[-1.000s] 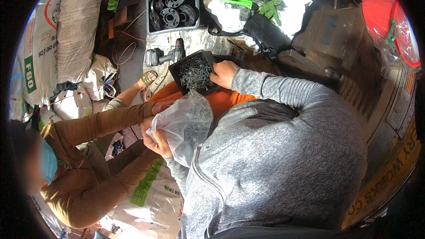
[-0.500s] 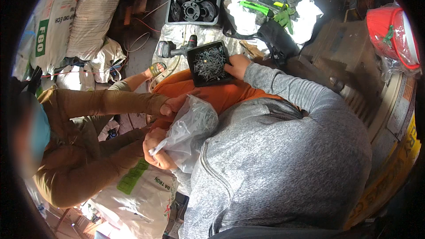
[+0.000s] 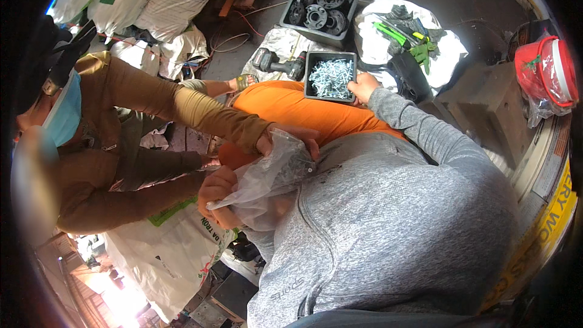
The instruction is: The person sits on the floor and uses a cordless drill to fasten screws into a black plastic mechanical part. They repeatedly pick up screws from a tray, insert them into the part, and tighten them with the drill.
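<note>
The person's right hand (image 3: 363, 88) is closed on the right-hand edge of a black tray (image 3: 333, 56), which is heaped with loose silvery screws (image 3: 330, 79). The left hand (image 3: 220, 197) is clenched around the gathered end of a clear plastic bag (image 3: 258, 179), nearer the person's body. Darker small pieces show through the far end of the bag, too blurred to tell apart. A co-worker's hand (image 3: 308, 144) reaches in from the left and lies against that far end, partly behind the film; its brown sleeve (image 3: 206, 112) crosses in front of the person's orange trousers (image 3: 276, 103). The tray sits over the far side of the orange leg; whether it rests on it cannot be told.

Just beyond the tray's left side, a cordless drill (image 3: 296, 68) lies on a pale sheet (image 3: 285, 41). Behind them stands a grey bin (image 3: 313, 34) filled with black ring-shaped metal parts (image 3: 317, 17). To its right, a white sack (image 3: 452, 48) carries a bright green cutter (image 3: 392, 35) and work gloves (image 3: 422, 54). Farther right are red basins (image 3: 534, 64) in clear wrapping. More printed sacks (image 3: 182, 0) stand at the upper left.
</note>
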Demonstrator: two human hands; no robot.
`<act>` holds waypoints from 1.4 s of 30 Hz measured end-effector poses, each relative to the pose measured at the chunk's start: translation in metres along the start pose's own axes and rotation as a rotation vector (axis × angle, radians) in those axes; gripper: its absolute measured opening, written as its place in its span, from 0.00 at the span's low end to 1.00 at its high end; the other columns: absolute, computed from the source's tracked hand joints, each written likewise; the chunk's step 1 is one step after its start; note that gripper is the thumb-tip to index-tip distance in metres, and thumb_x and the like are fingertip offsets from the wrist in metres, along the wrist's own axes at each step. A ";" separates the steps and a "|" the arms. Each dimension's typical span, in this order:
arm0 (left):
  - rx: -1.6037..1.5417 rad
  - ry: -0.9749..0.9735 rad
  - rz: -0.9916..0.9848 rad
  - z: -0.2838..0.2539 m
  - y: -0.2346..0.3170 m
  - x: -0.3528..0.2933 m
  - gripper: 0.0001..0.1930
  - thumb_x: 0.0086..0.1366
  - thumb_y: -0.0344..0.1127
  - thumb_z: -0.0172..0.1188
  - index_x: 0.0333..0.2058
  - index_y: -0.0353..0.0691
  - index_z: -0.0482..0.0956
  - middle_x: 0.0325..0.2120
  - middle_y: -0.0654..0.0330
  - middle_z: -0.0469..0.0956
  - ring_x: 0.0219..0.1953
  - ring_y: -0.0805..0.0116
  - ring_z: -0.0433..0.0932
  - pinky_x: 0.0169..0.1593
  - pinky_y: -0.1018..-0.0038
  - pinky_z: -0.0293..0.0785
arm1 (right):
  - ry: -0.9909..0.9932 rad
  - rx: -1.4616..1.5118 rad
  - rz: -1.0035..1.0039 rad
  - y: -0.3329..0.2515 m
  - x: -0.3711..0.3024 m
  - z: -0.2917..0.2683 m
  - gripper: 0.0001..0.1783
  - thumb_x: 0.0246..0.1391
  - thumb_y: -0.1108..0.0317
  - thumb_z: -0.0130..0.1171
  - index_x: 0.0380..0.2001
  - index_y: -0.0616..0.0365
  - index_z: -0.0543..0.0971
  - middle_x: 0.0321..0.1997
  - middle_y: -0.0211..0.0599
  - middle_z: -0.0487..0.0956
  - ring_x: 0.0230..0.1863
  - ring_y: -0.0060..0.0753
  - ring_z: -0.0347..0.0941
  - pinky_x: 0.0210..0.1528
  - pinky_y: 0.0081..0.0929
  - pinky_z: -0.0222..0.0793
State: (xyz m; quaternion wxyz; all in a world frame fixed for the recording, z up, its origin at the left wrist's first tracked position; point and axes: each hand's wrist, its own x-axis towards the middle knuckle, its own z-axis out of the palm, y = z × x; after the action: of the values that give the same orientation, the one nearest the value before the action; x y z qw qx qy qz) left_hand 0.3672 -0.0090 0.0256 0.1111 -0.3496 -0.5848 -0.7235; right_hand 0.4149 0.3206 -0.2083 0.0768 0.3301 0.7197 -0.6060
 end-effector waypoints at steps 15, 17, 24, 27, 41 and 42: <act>0.447 0.294 0.386 -0.045 0.041 0.041 0.13 0.56 0.37 0.52 0.31 0.32 0.77 0.26 0.55 0.76 0.31 0.60 0.74 0.38 0.69 0.69 | 0.081 0.140 0.208 0.018 0.011 -0.023 0.20 0.54 0.64 0.53 0.32 0.79 0.72 0.20 0.50 0.76 0.18 0.39 0.77 0.21 0.33 0.76; 0.593 0.373 0.505 -0.060 0.047 0.062 0.13 0.56 0.37 0.52 0.32 0.32 0.77 0.26 0.54 0.76 0.31 0.59 0.75 0.39 0.69 0.69 | 0.108 0.159 0.231 0.026 0.013 -0.026 0.20 0.55 0.64 0.53 0.35 0.79 0.72 0.22 0.52 0.76 0.19 0.39 0.77 0.21 0.32 0.77; 1.304 0.619 0.816 -0.155 0.048 0.160 0.14 0.55 0.37 0.53 0.34 0.32 0.78 0.27 0.54 0.77 0.33 0.58 0.76 0.40 0.68 0.70 | 0.113 0.248 0.270 0.053 0.019 -0.036 0.19 0.57 0.66 0.51 0.41 0.77 0.70 0.28 0.54 0.76 0.19 0.39 0.76 0.19 0.32 0.76; 1.895 0.455 0.699 -0.181 0.053 0.193 0.14 0.55 0.37 0.54 0.34 0.32 0.78 0.27 0.54 0.77 0.33 0.57 0.77 0.41 0.68 0.71 | 0.179 0.145 0.348 0.059 0.032 -0.036 0.26 0.56 0.64 0.51 0.46 0.82 0.68 0.34 0.60 0.77 0.20 0.41 0.78 0.22 0.32 0.76; 1.663 0.187 -0.654 -0.237 -0.097 -0.091 0.26 0.69 0.41 0.42 0.60 0.30 0.60 0.60 0.41 0.59 0.62 0.47 0.59 0.64 0.60 0.56 | 0.146 -0.006 0.361 0.114 0.110 0.013 0.19 0.56 0.62 0.52 0.31 0.73 0.76 0.24 0.49 0.80 0.22 0.38 0.79 0.29 0.33 0.76; 1.755 0.103 -0.729 -0.226 -0.104 -0.111 0.26 0.68 0.41 0.43 0.60 0.30 0.60 0.60 0.41 0.60 0.61 0.47 0.60 0.64 0.60 0.56 | 0.166 0.001 0.379 0.118 0.119 0.019 0.18 0.55 0.61 0.53 0.28 0.72 0.76 0.22 0.47 0.79 0.20 0.37 0.79 0.27 0.33 0.75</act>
State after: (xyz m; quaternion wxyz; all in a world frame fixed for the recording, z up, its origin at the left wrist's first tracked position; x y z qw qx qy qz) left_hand 0.3043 -0.2153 -0.1412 0.1271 0.0947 -0.9869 -0.0306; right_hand 0.3847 0.3544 -0.3708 0.1297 0.5087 0.6480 -0.5518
